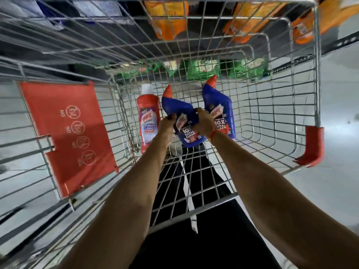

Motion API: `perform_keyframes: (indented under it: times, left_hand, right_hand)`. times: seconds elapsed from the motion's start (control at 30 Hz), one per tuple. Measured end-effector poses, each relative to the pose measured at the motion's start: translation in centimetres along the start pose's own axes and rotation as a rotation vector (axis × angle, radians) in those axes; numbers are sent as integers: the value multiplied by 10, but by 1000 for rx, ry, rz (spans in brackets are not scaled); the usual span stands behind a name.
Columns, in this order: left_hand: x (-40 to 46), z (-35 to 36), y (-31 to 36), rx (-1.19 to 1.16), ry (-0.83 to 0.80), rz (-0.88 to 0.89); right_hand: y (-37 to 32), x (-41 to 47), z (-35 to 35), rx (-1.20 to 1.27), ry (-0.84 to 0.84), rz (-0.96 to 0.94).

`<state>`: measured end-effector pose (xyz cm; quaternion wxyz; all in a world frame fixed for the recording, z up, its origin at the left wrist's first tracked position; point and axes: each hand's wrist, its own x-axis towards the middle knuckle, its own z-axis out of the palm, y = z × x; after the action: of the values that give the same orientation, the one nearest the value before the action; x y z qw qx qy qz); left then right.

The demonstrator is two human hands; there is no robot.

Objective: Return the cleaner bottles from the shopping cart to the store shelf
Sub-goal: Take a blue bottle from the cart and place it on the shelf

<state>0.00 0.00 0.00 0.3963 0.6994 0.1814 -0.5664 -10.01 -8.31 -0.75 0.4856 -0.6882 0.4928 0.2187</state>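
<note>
Three cleaner bottles are inside the wire shopping cart [272, 105]. A red bathroom cleaner bottle [148, 115] with a white cap leans against the cart's left inner wall. A blue bottle [186, 131] with a red-orange nozzle sits in the middle, and both hands grip it: my left hand [169, 124] curls round its left edge and my right hand [203, 123] clasps its right side. A second blue bottle [218, 105] stands just right of my right hand, touching it or nearly so. My hands hide the middle of the held bottle.
A red plastic child-seat flap [68, 133] hangs on the cart's left side, and a red corner bumper [313, 146] is at the right. Beyond the cart's far wall are store shelves with orange packs [169, 22] above and green packs [204, 69] below. Pale floor shows around.
</note>
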Motion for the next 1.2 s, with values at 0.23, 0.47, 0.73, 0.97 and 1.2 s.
perform_keyframes:
  times: [0.23, 0.47, 0.73, 0.97, 1.2]
  left_hand:
    - [-61, 6, 41, 55, -78, 343]
    - [-142, 31, 110, 30, -171, 763]
    - [-247, 81, 206, 104, -173, 1270]
    - [-296, 134, 282, 136, -269, 1441]
    - [-279, 172, 301, 240, -221, 1338]
  right_hand:
    - [-31, -47, -45, 184, 263, -170]
    - [-79, -112, -115, 305, 597, -401]
    - [-134, -177, -220, 467, 944, -657]
    - [-158, -180, -313, 439, 1140, -726]
    - [-146, -155, -340, 466, 1075, -603]
